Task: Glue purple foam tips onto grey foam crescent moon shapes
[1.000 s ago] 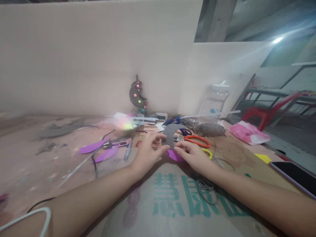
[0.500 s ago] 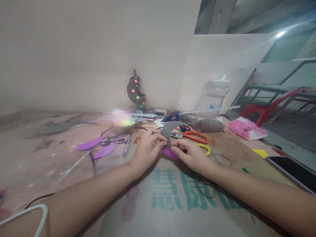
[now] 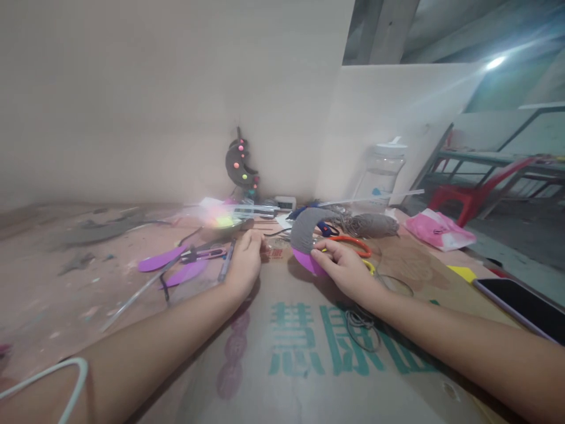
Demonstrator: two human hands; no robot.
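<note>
My right hand [image 3: 346, 266] pinches the lower right edge of a crescent [image 3: 312, 265]. Its upper part is wrapped in grey yarn [image 3: 304, 228], while bare purple shows at the bottom. To the left, apart from the crescent, my left hand [image 3: 247, 256] has its fingers curled together. Whatever those fingers may hold is hidden. A pen [image 3: 227, 259] lies just beside the left hand. Behind the crescent are orange-handled scissors [image 3: 353, 244], and a yellow handle [image 3: 369, 267] shows past my right hand. Loose grey yarn loops [image 3: 364, 331] lie below my right wrist.
Purple cutouts [image 3: 161, 259] and a cutter [image 3: 205, 253] lie left. A glue gun [image 3: 304, 212], a grey yarn bundle [image 3: 371, 224] and a water bottle [image 3: 382, 174] stand behind. A phone [image 3: 521, 306] lies right. A decorated crescent [image 3: 238, 165] hangs at the wall.
My left hand has left the crescent and moved left, its fingers now curled. My right hand keeps its pinch on the crescent, whose yarn-wrapped part is more in sight.
</note>
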